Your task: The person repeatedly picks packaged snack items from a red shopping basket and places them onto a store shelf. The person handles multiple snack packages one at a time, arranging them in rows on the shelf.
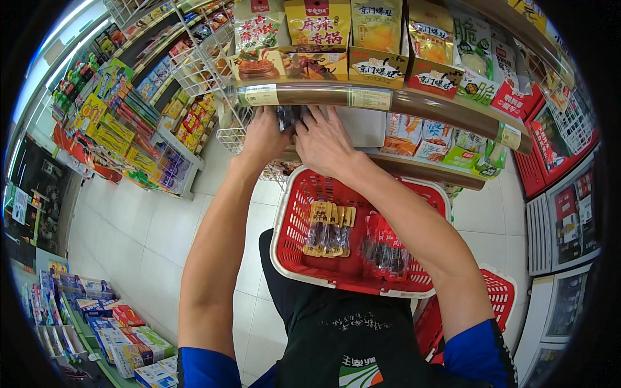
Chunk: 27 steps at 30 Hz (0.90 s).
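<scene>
Both of my hands reach under the front lip of the upper shelf (320,95), into the tier below. My left hand (266,135) is at the left side of some dark, shiny snack packets (287,118), its thumb close beneath them. On their right side is my right hand (327,141), fingers stretched forward. The shelf lip and the hands hide most of the packets, so a firm grip cannot be made out. Right of my right hand is a pale box surface (369,127). Below my forearms, a red basket (320,271) holds gold-trimmed snack packets (329,229) and red-and-dark snack packets (385,250).
Bagged snacks (318,24) in display boxes line the upper shelf. More snack boxes (401,135) stand on the lower tier. A white wire rack (233,138) adjoins the shelf's left end. Another red basket (499,293) is at right, near glass-fronted cabinets (572,213). Boxed goods (128,347) fill the lower left.
</scene>
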Each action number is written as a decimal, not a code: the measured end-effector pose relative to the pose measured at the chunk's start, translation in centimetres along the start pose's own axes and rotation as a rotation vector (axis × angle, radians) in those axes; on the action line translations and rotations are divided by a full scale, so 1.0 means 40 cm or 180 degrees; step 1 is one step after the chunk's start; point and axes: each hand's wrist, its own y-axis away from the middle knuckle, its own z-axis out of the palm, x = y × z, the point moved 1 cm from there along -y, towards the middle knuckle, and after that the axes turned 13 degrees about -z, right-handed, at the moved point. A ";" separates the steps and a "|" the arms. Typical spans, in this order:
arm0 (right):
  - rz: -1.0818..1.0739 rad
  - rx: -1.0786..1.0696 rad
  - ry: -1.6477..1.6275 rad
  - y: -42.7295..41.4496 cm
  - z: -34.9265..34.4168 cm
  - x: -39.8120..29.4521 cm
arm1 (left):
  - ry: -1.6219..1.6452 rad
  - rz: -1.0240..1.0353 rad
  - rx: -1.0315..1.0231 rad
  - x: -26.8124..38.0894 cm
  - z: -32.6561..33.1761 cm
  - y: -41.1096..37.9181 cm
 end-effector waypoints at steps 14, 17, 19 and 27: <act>0.0214 0.1456 -0.1799 0.019 -0.005 -0.001 | 0.3987 -0.1684 -0.1251 0.033 -0.072 0.074; 0.0481 0.1833 -0.2010 0.062 -0.029 -0.030 | 0.4297 -0.1767 -0.1325 0.050 -0.078 0.156; 0.0963 0.1604 -0.3288 0.098 -0.051 -0.060 | 0.4400 -0.1622 -0.1390 0.045 -0.050 0.226; 0.1809 0.1310 -0.5048 0.272 0.054 -0.118 | 0.4040 -0.1444 -0.1749 0.085 0.062 0.432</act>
